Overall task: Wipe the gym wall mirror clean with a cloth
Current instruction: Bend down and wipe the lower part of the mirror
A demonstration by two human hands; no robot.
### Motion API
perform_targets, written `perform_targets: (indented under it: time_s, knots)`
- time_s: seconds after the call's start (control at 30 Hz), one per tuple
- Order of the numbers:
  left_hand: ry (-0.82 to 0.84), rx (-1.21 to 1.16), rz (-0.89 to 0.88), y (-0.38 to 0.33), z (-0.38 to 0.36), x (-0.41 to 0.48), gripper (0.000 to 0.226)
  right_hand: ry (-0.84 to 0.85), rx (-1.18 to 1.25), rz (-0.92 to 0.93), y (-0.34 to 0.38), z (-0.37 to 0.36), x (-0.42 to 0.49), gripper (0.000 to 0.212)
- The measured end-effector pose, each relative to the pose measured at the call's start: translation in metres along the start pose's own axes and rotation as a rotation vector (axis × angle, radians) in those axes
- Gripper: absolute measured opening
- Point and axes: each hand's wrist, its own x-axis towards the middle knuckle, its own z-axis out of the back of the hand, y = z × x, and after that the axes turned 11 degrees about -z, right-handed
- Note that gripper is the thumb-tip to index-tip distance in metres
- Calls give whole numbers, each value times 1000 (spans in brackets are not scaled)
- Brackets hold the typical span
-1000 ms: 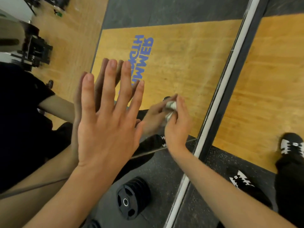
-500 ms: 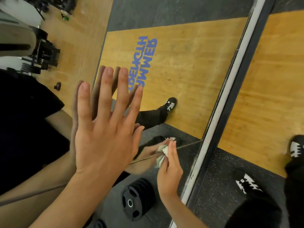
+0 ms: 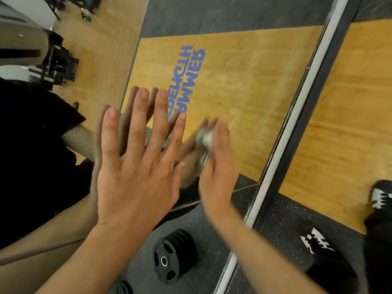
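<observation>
Right grip (image 3: 218, 172) pinching cloth (image 3: 204, 137), on mirror (image 3: 244, 81)

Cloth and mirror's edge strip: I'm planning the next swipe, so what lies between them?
In the head view, only bare mirror glass lies between the cloth in the right hand and the edge strip; the stretch is unobstructed.

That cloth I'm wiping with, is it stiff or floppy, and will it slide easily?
Probably floppy and light: the cloth is bunched small in the right hand. It likely slides easily on the smooth mirror, though blur hides its texture.
</observation>
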Motion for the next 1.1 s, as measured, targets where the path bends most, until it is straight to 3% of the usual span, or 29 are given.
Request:
perform_targets:
  time_s: [0.07,0.13,0.33,0.4,0.53,0.67,0.8,0.97,1.1]
  knots:
    - [-11,14,-9,0,0,1,74,173,-41,-1,-11,13,-82,61]
    - [-13,9,-15,0,0,1,76,203,-50,6,-18,16,-95,56]
    - [-11,9,-13,0,2,4,80,-15,30,-56,39,-10,75,61]
    - [-15,17,-8,-1,2,3,78,-53,62,-35,51,-15,90,61]
    - [-45,1,5,-1,-1,2,68,50,105,-20,31,-10,-11,63]
    - [-34,4,-4,-1,-1,1,67,193,70,-211,-7,11,-117,69]
    - [-25,23,-4,-1,-1,2,69,17,-21,-339,-26,0,-35,70]
    - [-49,-1,7,-1,-2,2,71,-79,-86,-267,-33,3,121,59]
    - [-43,-4,12,-2,-2,3,70,-104,-83,-280,-39,0,111,59]
